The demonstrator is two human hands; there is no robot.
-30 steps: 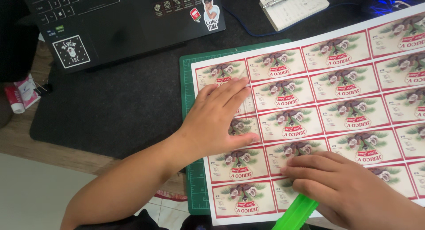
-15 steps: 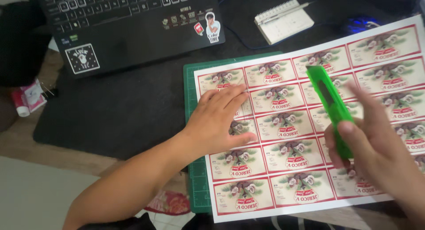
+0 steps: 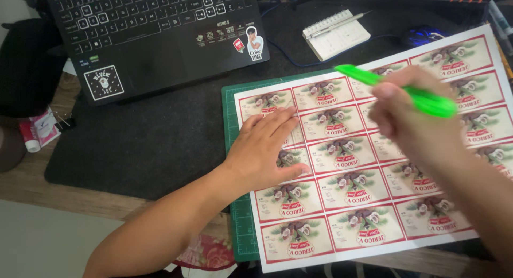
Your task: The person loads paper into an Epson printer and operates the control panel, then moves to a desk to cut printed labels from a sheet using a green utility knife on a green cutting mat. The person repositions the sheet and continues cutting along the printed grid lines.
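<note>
Now, head view: left hand [image 3: 267,149] lies flat, fingers spread, pinning the label sheet [image 3: 368,149] to the green mat [image 3: 231,123] at frame centre. Right hand [image 3: 411,117] is wrapped around a green knife [image 3: 401,91], raised over the sheet; half a second ago it stood upright, now it points left.

Label sheet [image 3: 352,198] cut off at right edge; right hand [image 3: 417,123] motion-blurred, green cutter [image 3: 427,100] tip unclear.
</note>
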